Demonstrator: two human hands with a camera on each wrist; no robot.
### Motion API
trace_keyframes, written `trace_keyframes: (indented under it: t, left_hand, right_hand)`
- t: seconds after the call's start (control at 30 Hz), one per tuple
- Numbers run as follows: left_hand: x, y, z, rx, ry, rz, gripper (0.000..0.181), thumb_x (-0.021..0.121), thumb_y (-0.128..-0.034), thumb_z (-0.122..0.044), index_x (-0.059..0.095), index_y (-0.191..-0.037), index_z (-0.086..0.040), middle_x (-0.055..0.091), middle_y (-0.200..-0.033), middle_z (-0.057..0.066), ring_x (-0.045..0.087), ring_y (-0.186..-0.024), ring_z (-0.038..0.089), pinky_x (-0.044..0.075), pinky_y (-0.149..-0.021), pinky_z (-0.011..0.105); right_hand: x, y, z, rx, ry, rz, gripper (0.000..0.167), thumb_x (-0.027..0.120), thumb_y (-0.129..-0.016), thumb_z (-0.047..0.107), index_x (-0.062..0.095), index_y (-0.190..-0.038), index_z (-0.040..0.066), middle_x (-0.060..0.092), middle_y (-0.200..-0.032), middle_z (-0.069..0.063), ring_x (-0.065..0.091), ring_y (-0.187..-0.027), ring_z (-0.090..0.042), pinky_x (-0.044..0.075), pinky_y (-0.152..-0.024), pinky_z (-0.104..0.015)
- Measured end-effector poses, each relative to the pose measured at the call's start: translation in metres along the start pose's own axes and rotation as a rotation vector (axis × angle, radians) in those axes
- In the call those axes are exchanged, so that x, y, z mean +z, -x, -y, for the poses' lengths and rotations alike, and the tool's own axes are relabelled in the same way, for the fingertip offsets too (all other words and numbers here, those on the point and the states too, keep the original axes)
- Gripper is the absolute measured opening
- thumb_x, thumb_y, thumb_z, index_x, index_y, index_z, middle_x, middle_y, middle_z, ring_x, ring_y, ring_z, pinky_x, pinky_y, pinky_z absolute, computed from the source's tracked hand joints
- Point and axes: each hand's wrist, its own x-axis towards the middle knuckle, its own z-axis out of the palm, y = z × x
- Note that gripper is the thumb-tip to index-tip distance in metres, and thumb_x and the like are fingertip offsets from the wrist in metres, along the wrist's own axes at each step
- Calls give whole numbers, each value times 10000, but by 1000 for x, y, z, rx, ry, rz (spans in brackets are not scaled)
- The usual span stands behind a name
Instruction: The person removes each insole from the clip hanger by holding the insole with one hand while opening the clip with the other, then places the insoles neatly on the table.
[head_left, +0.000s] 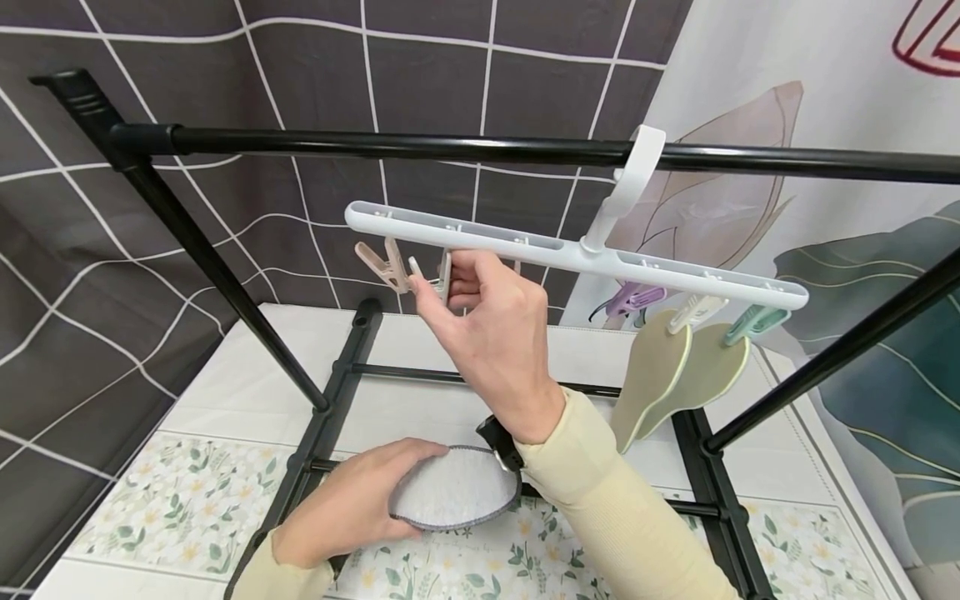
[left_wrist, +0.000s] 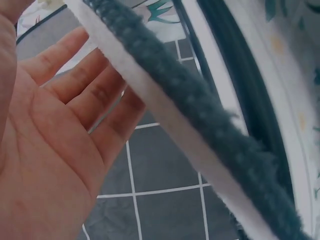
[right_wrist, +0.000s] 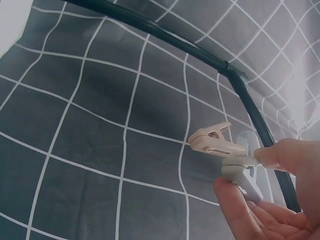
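My left hand (head_left: 360,500) grips a pale grey insole (head_left: 453,487) with a dark edge, low in the head view. The left wrist view shows the insole (left_wrist: 200,115) edge-on, white on one side and dark and nubby on the other. Higher up, my right hand (head_left: 498,325) pinches a light grey clothes peg (right_wrist: 243,175) between thumb and fingers. This peg hangs from a white clip hanger (head_left: 480,246); beside it dangles a beige peg (head_left: 390,265). On the hanger's right side, two pale green insoles (head_left: 648,367) hang from a white peg (head_left: 697,310) and a green peg (head_left: 756,321).
The hanger hooks over a black rail (head_left: 390,143) of a black frame with slanted legs (head_left: 225,283). A purple peg (head_left: 633,298) also hangs there. Below lies a white, flower-patterned surface (head_left: 195,508). A dark checked curtain (head_left: 420,92) stands behind.
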Motion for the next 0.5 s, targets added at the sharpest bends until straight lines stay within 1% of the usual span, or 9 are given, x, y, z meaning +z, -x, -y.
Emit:
trace_keyframes:
  t: [0.2,0.5]
  left_hand:
    - [9,3,0,31,-18,30,937,971,-578,-320,531,-1398,-222,608,-1310,-111,606,-1169,114,522,-972,377]
    - [15,9,0,33,-46,90,910,963,-576,-342,558,-1377,-187,624,-1321,-65,611,-1185,166,509,-996,399]
  right_hand:
    - [0,1,-1,2,5,5,179,781,-841,101,669,-926,-9,708,-762,-59,697,-703,-107,550,-672,-137]
    - [0,1,-3,5,8,-3,179,788,-833,83,669,-920,-19,715,-764,-69,698,-696,-111,550,-662,-137]
